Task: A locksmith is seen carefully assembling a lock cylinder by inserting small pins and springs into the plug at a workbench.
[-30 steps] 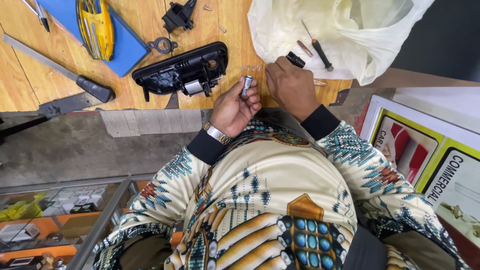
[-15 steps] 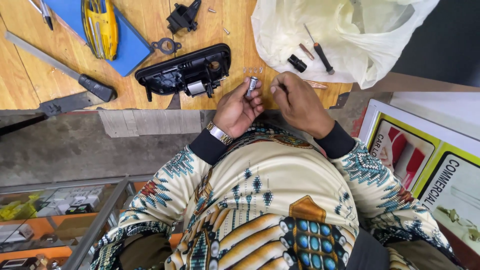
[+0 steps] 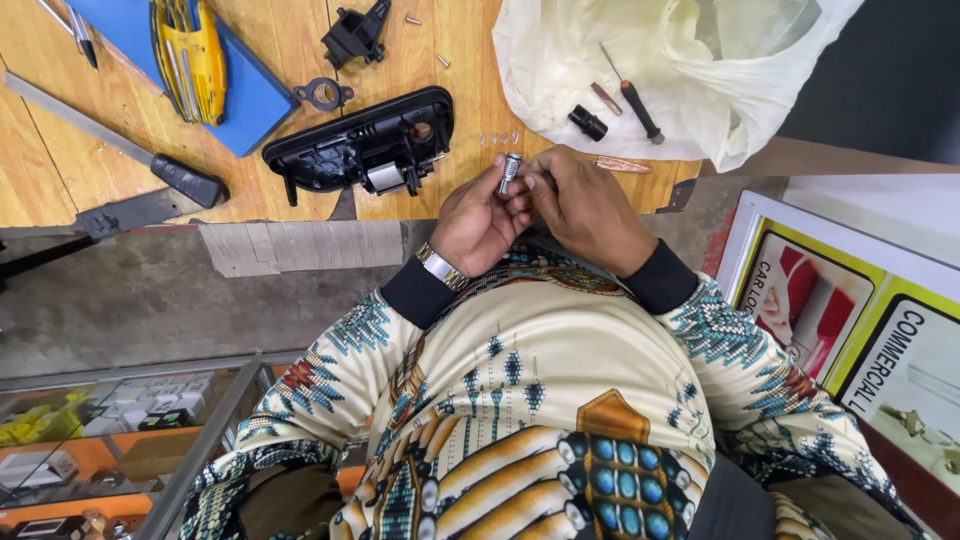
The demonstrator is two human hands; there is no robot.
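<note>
Both hands (image 3: 535, 205) pinch a small metal cylinder (image 3: 509, 172) between fingertips.

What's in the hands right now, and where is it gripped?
A small metal cylinder, pinched at its lower end by the left hand fingertips; the right hand fingertips touch its side.

A cream long-sleeved shirt (image 3: 520, 400) is worn, printed all over with teal, dark blue and rust geometric motifs. At about 6 o'clock on the chest, a large panel of cream feather shapes, an orange-brown block and rows of blue beads is printed. Both sleeves are finished with plain black cuffs (image 3: 415, 292), seen at roughly 10 and 2 o'clock from the chest. A silver metal-link wristwatch (image 3: 441, 267) is worn on the left wrist, just above the cuff.
</note>
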